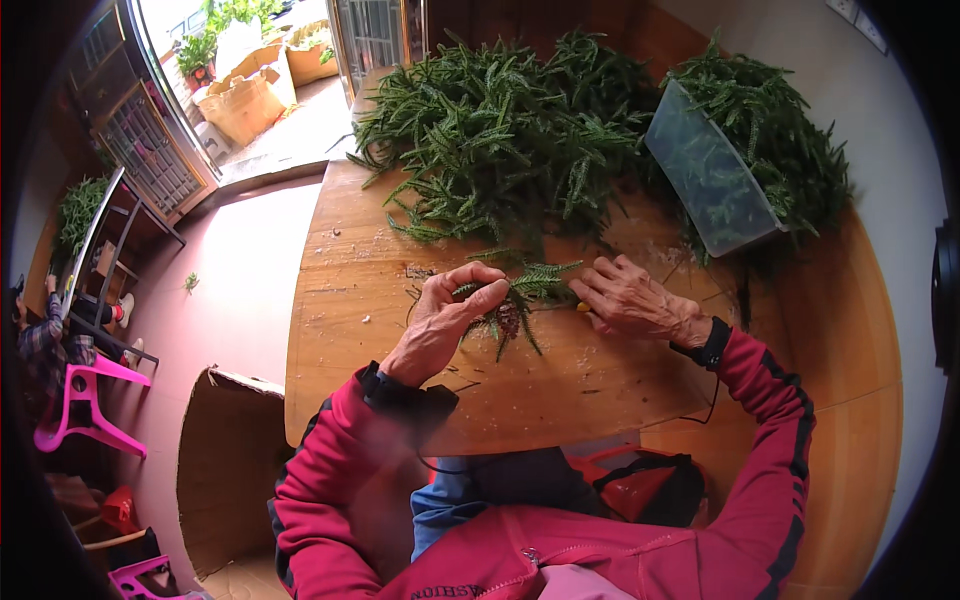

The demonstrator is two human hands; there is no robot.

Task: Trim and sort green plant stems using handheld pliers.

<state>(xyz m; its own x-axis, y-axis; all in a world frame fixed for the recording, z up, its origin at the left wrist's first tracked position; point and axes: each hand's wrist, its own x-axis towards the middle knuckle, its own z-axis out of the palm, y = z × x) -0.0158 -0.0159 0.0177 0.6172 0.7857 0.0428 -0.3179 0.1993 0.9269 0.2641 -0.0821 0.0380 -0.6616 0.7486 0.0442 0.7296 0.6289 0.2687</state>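
Note:
My left hand (440, 315) is closed in a pinch on a green artificial pine sprig (540, 283) above the wooden table (400, 390). A small brown pine cone (507, 322) sits among the sprig's needles, just below my left fingertips. To the right of it, my right hand (640, 303) is closed with the fingers curled down. A bit of something yellow (583, 307) shows under its fingertips; the rest is hidden in the hand. Beyond both hands lies a big heap of green pine sprigs (500, 140).
At the far right a translucent plastic bin (705, 165) leans tilted, full of more sprigs. Scraps litter the tabletop. An open cardboard box (230, 460) stands left of the table. Farther left are a pink stool (92, 405) and a person (45, 335) at another table.

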